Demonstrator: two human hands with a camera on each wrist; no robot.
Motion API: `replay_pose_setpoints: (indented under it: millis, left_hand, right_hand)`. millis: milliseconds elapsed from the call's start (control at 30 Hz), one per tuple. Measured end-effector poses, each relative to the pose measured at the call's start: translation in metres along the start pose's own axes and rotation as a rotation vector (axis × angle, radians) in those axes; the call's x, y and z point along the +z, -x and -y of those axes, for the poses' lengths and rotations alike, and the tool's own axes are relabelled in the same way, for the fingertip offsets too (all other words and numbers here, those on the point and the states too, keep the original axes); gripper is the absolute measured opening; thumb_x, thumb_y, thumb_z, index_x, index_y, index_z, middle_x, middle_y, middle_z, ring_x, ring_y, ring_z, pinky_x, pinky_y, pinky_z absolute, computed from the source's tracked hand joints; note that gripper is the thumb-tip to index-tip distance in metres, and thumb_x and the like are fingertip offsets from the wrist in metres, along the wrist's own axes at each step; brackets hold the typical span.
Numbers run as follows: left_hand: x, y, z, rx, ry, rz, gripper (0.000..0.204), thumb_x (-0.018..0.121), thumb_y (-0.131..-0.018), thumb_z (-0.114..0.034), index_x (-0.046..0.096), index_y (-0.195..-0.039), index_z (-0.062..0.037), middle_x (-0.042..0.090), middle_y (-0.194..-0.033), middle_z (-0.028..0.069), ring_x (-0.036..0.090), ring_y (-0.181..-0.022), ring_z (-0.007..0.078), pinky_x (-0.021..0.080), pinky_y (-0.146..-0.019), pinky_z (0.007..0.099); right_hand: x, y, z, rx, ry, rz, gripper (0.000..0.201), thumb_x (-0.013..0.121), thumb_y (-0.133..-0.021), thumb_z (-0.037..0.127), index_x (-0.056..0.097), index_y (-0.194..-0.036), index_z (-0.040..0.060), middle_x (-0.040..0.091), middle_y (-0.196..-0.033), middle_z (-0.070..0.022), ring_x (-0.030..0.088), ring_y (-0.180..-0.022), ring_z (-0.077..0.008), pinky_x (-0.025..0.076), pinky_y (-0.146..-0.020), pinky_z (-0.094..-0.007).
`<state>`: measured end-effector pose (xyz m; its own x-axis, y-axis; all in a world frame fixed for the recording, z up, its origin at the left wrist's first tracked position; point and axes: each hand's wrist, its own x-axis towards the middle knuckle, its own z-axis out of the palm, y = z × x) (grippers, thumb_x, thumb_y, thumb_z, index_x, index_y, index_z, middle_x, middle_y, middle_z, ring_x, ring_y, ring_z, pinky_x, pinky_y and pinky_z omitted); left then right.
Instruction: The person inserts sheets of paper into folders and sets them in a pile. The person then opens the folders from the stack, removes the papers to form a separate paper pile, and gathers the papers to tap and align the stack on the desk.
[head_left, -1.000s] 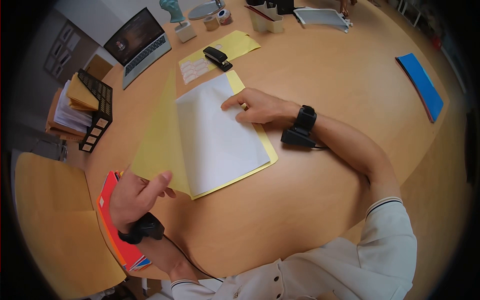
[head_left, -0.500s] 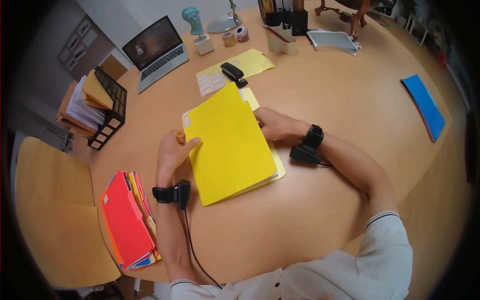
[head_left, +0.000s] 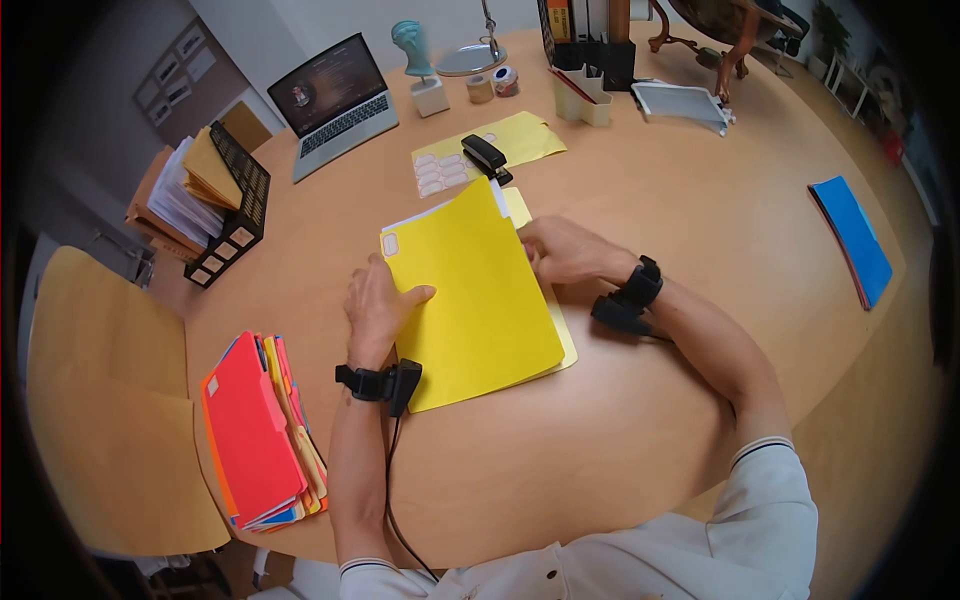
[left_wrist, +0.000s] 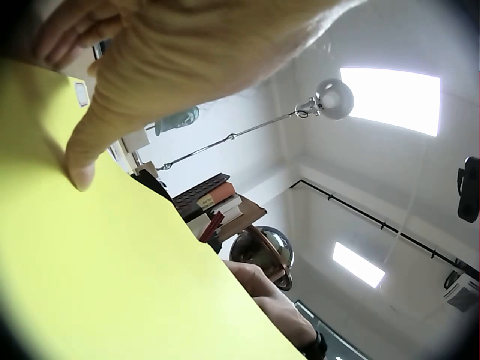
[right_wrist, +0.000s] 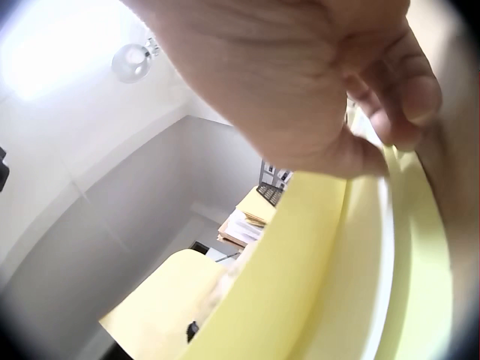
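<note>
A yellow folder (head_left: 480,310) with a small label sits before the person, its cover folded over white sheets (right_wrist: 386,240). Thumb on the cover and fingers spread along the left edge, the left hand (head_left: 376,310) presses on the folder. At the right edge the right hand (head_left: 578,250) grips the folder; in the right wrist view its thumb is at the gap under the cover, and its fingers curl by the back leaf. Part of those fingers is hidden by the cover in the head view. A black stapler (head_left: 486,155) stands just beyond the folder.
A stack of coloured folders (head_left: 255,430) lies at the left edge, red on top. Label stickers (head_left: 440,175) lie by the stapler. Behind are a laptop (head_left: 340,105), a file rack (head_left: 235,200) and a pen holder (head_left: 580,100). A blue folder (head_left: 852,240) lies far right.
The yellow cover, open at first, has been folded over the white sheets. The left hand has moved from the lower left up to the folder's left edge, and the right hand to its right edge.
</note>
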<state>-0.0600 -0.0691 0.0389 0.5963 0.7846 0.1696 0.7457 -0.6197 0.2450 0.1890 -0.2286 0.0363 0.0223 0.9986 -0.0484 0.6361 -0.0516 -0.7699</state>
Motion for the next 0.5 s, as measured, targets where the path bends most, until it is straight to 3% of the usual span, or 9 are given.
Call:
replay_pose_setpoints:
  millis: [67,100,167,233,333,367,433,500]
  left_hand:
    - [0.0,0.0,-0.001,-0.004,0.006,0.006,0.067,0.089,-0.069,-0.039,0.058,-0.112,0.0024,0.067,-0.107,0.0247,0.063,-0.104,0.0416,0.05,-0.088,0.0495]
    - [0.0,-0.001,-0.001,-0.001,0.011,0.016,0.067,0.089,-0.069,-0.039,0.058,-0.112,0.0026,0.067,-0.107,0.0247,0.063,-0.105,0.0415,0.05,-0.088,0.0494]
    - [-0.001,0.0,-0.004,-0.022,0.021,0.02,0.068,0.089,-0.069,-0.039,0.058,-0.113,0.0028,0.067,-0.107,0.0249,0.063,-0.106,0.0414,0.05,-0.089,0.049]
    - [-0.004,0.0,-0.006,-0.041,0.027,0.028,0.068,0.089,-0.069,-0.038,0.058,-0.113,0.0031,0.067,-0.108,0.0252,0.063,-0.107,0.0412,0.05,-0.089,0.0487]
    - [-0.005,-0.001,-0.004,-0.064,0.095,0.056,0.069,0.089,-0.068,-0.036,0.057,-0.114,0.0037,0.066,-0.11,0.0264,0.062,-0.11,0.0424,0.049,-0.092,0.0493]
    - [-0.003,-0.001,-0.001,-0.052,0.104,0.041,0.07,0.09,-0.068,-0.033,0.057,-0.116,0.0056,0.067,-0.107,0.0267,0.064,-0.107,0.0418,0.051,-0.089,0.0489]
    - [0.005,-0.006,0.013,-0.05,0.116,0.025,0.071,0.091,-0.067,-0.031,0.057,-0.118,0.0074,0.069,-0.104,0.027,0.066,-0.104,0.0412,0.053,-0.087,0.0486]
    - [0.015,-0.017,0.033,-0.136,0.363,0.049,0.059,0.088,-0.072,-0.023,0.061,-0.114,0.0094,0.072,-0.104,0.0235,0.07,-0.102,0.0343,0.055,-0.086,0.0422]
  right_hand:
    - [-0.009,0.001,-0.007,0.054,0.251,-0.437,0.032,0.061,-0.084,0.006,0.072,-0.113,-0.001,0.069,-0.097,-0.0226,0.068,-0.089,-0.0347,0.053,-0.08,-0.0416]
    - [-0.013,0.001,-0.008,0.048,0.256,-0.433,0.032,0.061,-0.084,0.006,0.072,-0.113,-0.001,0.069,-0.097,-0.0226,0.068,-0.089,-0.0347,0.053,-0.08,-0.0416]
    - [-0.021,0.004,-0.003,-0.004,0.322,-0.616,0.032,0.061,-0.082,0.008,0.074,-0.109,0.0003,0.069,-0.105,-0.022,0.067,-0.096,-0.0355,0.053,-0.084,-0.0436]
    - [-0.013,0.001,-0.011,-0.107,0.395,-0.582,0.034,0.06,-0.084,0.013,0.072,-0.114,0.0013,0.066,-0.113,-0.0212,0.065,-0.101,-0.0364,0.053,-0.087,-0.045]
    - [0.021,-0.003,-0.02,-0.403,0.606,-0.306,0.039,0.062,-0.089,0.019,0.066,-0.125,0.0059,0.061,-0.125,-0.0183,0.058,-0.117,-0.0367,0.046,-0.101,-0.0459]
    - [0.022,-0.002,-0.011,-0.409,0.606,-0.3,0.039,0.062,-0.089,0.019,0.066,-0.125,0.0059,0.061,-0.125,-0.0183,0.058,-0.117,-0.0367,0.046,-0.101,-0.0459]
    - [0.023,-0.001,0.003,-0.188,0.608,-0.16,0.04,0.062,-0.094,0.021,0.064,-0.13,0.0062,0.057,-0.139,-0.0204,0.05,-0.132,-0.0363,0.038,-0.113,-0.0459]
    - [0.026,-0.004,-0.008,-0.266,0.622,-0.22,0.038,0.062,-0.092,0.021,0.065,-0.127,0.0063,0.059,-0.131,-0.0187,0.054,-0.126,-0.0355,0.041,-0.109,-0.0447]
